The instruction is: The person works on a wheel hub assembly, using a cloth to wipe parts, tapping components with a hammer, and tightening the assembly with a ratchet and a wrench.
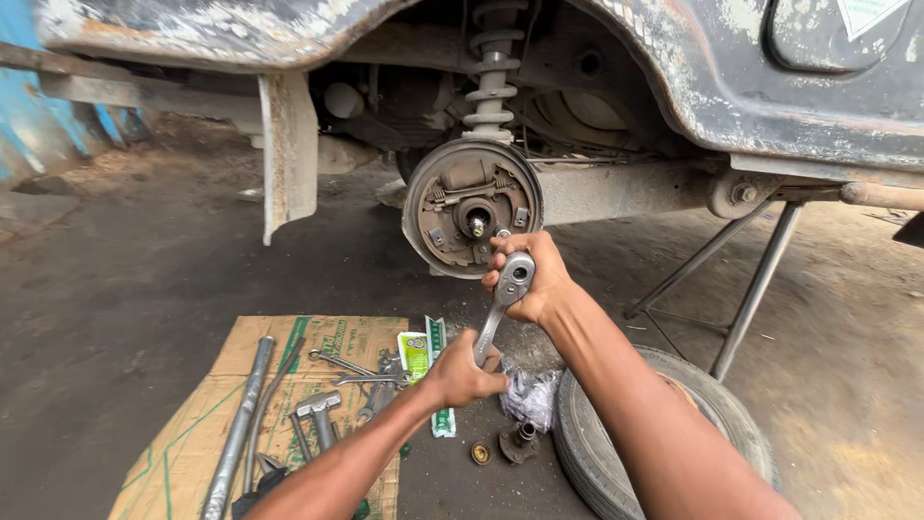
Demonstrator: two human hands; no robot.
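I see dark oily dirt floor (144,270), blue wall (29,116) at ten o'clock, daylight, metal stand (741,279) at three.

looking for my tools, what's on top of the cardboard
On the cardboard: a long pipe, a hammer, wrenches and a green packet. The left arm covers its lower right part, so anything there is hidden.

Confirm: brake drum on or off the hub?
Off. The brake assembly is exposed: shoes, springs and centre spindle show. The wheel lies flat on the ground. Both hands hold the ratchet wrench before it.
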